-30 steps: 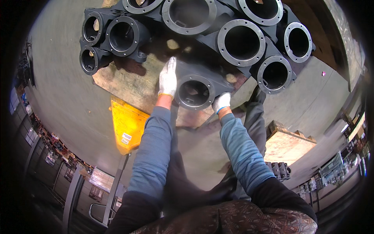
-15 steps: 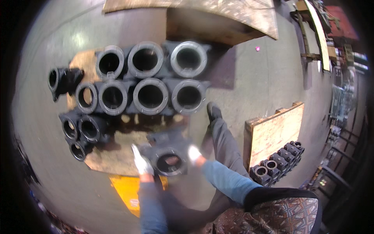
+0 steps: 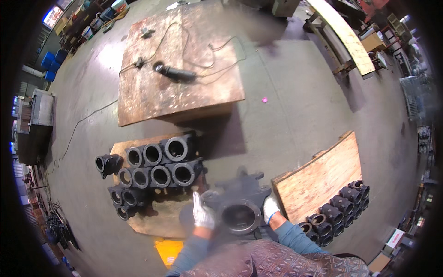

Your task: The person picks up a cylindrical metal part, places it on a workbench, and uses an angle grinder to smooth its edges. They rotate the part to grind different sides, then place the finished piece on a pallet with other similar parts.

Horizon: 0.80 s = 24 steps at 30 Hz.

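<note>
A black cast-metal housing (image 3: 237, 195) with a round flanged opening is held up close to my body, off the pallet. My left hand (image 3: 203, 213), in a white glove, presses against its left side, with a finger or thumb pointing up. On the opposite side, my right hand (image 3: 271, 208), also white-gloved, grips the casting; its fingers are partly hidden behind it. To the left, several similar black housings (image 3: 160, 168) stand in rows on a wooden pallet (image 3: 154, 225), their round openings facing up.
A yellow pallet-jack part (image 3: 169, 252) sticks out below the left pallet. At right, another wooden pallet (image 3: 320, 180) carries smaller black castings (image 3: 331, 212) along its near edge. Beyond stands a wooden table (image 3: 203, 94) with a corded black power tool (image 3: 177, 74). A cable (image 3: 74, 134) crosses the floor.
The housing has been carried right and lifted away from the left pallet, between both hands. My view has shifted, so the whole table and the right pallet's castings show more fully.
</note>
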Available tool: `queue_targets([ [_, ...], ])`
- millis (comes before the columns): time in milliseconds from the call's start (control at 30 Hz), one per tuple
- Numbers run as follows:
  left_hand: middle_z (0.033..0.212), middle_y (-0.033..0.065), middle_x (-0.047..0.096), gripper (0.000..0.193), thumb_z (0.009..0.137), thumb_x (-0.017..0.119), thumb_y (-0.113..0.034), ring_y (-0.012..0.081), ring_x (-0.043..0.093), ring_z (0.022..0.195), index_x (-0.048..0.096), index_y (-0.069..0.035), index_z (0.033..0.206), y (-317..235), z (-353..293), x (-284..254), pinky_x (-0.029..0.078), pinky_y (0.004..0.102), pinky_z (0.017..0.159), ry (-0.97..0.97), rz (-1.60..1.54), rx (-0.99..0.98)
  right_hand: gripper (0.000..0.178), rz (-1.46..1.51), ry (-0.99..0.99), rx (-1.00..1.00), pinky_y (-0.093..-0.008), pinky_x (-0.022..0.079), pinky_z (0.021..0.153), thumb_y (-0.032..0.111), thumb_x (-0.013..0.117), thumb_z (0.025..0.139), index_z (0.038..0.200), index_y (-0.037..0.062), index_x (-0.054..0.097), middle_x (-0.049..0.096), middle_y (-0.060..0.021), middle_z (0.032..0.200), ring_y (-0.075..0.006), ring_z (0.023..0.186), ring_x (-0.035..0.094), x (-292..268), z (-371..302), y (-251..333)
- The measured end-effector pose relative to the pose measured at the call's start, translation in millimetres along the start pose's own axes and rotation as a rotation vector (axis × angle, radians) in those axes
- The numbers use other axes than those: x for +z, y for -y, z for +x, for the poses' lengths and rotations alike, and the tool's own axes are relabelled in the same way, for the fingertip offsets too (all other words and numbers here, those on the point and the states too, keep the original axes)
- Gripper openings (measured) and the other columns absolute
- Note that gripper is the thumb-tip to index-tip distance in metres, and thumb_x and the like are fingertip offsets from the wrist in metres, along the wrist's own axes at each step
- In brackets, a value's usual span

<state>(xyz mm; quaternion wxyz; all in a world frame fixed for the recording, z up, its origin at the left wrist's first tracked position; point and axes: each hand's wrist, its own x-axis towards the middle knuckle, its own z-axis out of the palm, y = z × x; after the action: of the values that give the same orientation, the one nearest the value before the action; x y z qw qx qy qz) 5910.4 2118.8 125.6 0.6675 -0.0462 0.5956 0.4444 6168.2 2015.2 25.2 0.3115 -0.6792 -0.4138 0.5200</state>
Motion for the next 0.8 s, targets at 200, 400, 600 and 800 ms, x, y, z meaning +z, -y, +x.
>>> queue_targets([
  [200,0.11,0.019,0.072,0.065,0.109,0.04,-0.057,0.0295,0.068,0.106,0.066,0.002,0.113,-8,10,183,0.051,0.0426,0.104,0.384,0.296,0.289,0.032,-0.107,-0.245,-0.243,-0.0425,0.055,0.08,0.033,0.065,0.098,0.108,0.0033,0.072,0.073,-0.0157,0.105,-0.0308,0.094,0.069,-141,71,112],
  [400,0.11,0.0183,0.073,0.06,0.11,0.041,-0.052,0.0263,0.068,0.103,0.065,0.003,0.116,-20,83,356,0.053,0.0384,0.1,0.374,0.229,0.157,0.029,1.185,-0.305,0.256,-0.0359,0.058,0.088,0.024,0.055,0.107,0.122,0.0027,0.067,0.071,-0.0118,0.117,-0.0254,0.103,0.069,-254,182,206],
  [600,0.104,0.0146,0.075,0.052,0.111,0.043,-0.044,0.0175,0.067,0.093,0.071,0.0,0.107,-47,160,521,0.053,0.029,0.088,0.432,0.4,0.28,0.035,1.176,-0.301,0.284,-0.0352,0.056,0.098,0.025,0.045,0.112,0.132,0.0014,0.061,0.067,-0.0108,0.126,-0.023,0.11,0.066,-338,342,245],
  [800,0.1,0.0102,0.075,0.047,0.111,0.045,-0.04,0.0172,0.066,0.096,0.072,-0.002,0.101,-109,217,656,0.051,0.0306,0.09,0.234,0.264,0.013,0.045,0.805,-0.134,0.165,-0.0409,0.055,0.106,0.033,0.04,0.112,0.136,-0.0001,0.06,0.067,-0.0156,0.133,-0.0287,0.117,0.066,-404,487,296],
])
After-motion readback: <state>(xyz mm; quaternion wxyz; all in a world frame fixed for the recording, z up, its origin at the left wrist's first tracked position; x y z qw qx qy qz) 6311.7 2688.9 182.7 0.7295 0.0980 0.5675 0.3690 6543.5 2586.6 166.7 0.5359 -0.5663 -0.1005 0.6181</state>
